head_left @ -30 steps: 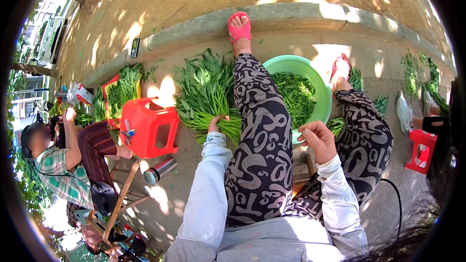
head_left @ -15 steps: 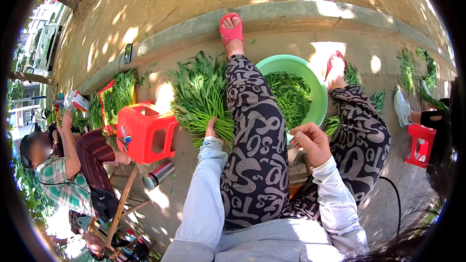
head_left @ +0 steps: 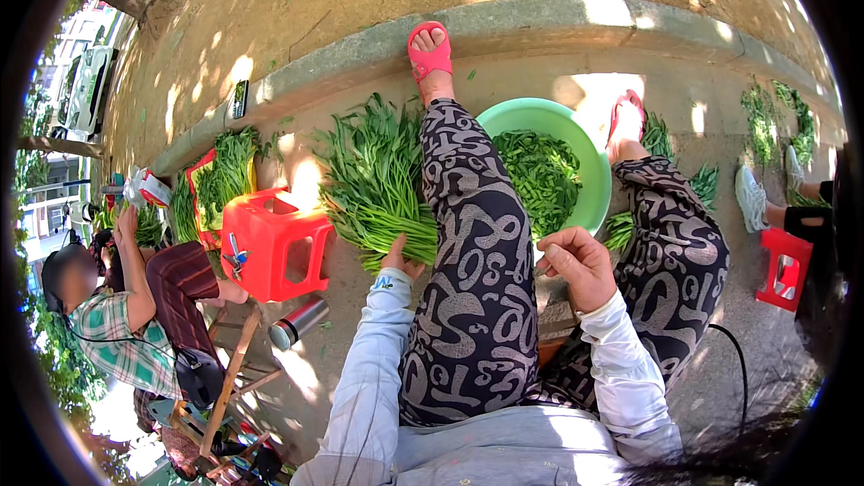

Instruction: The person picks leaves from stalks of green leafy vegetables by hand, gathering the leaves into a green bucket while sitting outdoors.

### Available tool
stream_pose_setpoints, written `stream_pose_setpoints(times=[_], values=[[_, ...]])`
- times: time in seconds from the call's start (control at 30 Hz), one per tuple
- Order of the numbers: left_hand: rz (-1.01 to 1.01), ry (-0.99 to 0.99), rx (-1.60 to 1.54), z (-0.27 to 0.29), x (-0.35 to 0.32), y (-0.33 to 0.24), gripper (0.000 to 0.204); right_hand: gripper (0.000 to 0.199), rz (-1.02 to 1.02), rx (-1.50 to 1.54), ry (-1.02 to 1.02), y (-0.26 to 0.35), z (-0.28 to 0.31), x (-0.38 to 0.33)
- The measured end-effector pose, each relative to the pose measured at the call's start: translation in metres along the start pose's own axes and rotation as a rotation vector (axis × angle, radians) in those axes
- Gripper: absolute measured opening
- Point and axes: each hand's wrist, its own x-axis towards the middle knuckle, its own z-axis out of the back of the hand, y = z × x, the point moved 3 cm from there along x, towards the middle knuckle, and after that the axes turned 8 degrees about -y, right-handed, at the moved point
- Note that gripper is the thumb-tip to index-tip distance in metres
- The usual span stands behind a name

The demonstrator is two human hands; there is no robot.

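A large heap of long-stemmed leafy greens (head_left: pixel 378 180) lies on the ground left of my left leg. My left hand (head_left: pixel 398 257) is at the cut ends of its stems, thumb and fingers closed about a few; some fingers are hidden. Above my lap, near the bowl's near rim, my right hand (head_left: pixel 583 268) is closed, thumb pressed to the fingers. Something small and pale shows at its fingertips, too small to name. Between my feet stands a light green plastic bowl (head_left: pixel 598 182), with short cut pieces of greens (head_left: pixel 538 178) inside.
A red plastic stool (head_left: pixel 270 247) and a steel flask (head_left: pixel 301 322) are to the left. Beyond them a person (head_left: pixel 126 324) sits handling greens. More greens (head_left: pixel 230 162) lie on a bag. A concrete curb (head_left: pixel 333 45) runs ahead. Another red stool (head_left: pixel 783 272) stands far right beside someone's legs.
My left hand has shifted slightly down and right along the stem ends, its fingers reaching further around them. The right hand keeps its pinch, almost still. At far right, the other person's feet have moved.
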Motion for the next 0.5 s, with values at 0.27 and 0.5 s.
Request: stream_pose_setpoints(times=[0.27,0.5], values=[[0.290,-0.104,-0.149,0.005,0.044,-0.005,0.042,0.013,-0.037,0.044,0.027,0.001,-0.010,-0.003],[0.088,-0.079,0.134,-0.023,0.003,-0.019,0.046,0.013,0.052,0.109,-0.003,-0.009,-0.003,-0.001]])
